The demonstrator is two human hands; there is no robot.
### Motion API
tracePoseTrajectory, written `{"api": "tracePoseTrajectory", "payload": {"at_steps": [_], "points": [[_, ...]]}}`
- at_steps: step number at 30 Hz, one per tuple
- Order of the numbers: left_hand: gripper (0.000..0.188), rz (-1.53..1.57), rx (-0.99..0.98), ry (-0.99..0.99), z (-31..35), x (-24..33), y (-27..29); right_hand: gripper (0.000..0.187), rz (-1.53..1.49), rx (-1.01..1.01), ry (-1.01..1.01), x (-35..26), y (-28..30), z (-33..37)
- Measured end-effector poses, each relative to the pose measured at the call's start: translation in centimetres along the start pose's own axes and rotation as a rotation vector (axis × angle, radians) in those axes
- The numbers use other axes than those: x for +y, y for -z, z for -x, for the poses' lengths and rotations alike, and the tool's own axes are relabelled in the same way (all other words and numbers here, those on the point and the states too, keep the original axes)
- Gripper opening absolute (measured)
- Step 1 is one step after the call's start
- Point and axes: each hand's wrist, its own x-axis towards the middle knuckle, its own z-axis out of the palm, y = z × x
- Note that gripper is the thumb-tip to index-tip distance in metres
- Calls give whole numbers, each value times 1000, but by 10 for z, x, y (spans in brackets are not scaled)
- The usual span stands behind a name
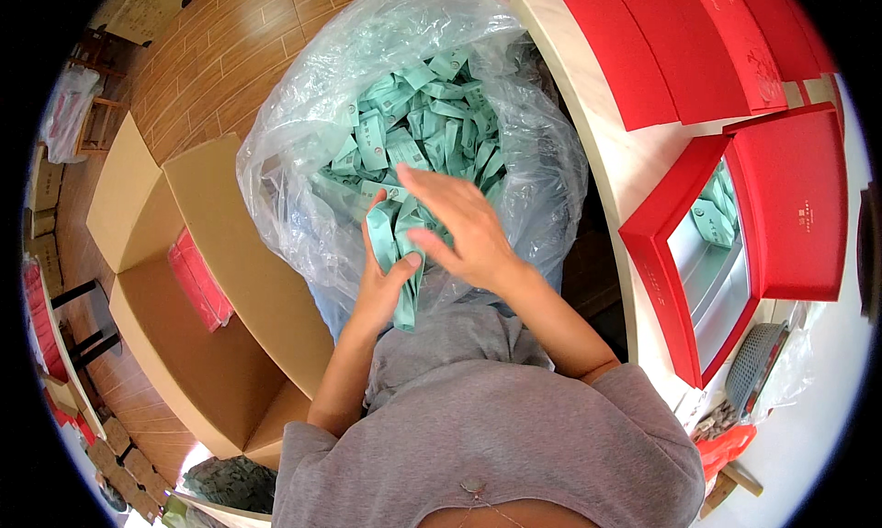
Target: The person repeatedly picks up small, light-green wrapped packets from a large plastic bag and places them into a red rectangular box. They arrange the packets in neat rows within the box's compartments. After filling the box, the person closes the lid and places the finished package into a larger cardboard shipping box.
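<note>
My left hand [375, 294] is closed around a small stack of pale green sachets [384, 232], held upright over the near side of a clear plastic bag [292, 128]. Beside the stack is my right hand [473, 234], its fingers stretched out and its thumb apart, close to the held sachets or touching them. A heap of loose green sachets [427, 124] fills the bag beyond my hands. On the table to the right, an open red gift box [648, 252] has a few green sachets [712, 220] at the far end of its silvery inside.
An open cardboard box [197, 344] stands left of the bag, with a red packet [199, 280] against its inner wall. More red boxes [661, 50] lie on the pale table [574, 87] at the far right. A grey basket [755, 367] sits nearer.
</note>
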Motion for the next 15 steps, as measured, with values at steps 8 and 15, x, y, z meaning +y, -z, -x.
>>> {"api": "tracePoseTrajectory", "payload": {"at_steps": [8, 15], "points": [[88, -314, -146, -94, 4, 29, 5, 22, 40, -109, 92, 11, 7, 5], [84, -539, -86, -239, 11, 20, 6, 19, 105, -176, -138, 1, 4, 4]]}}
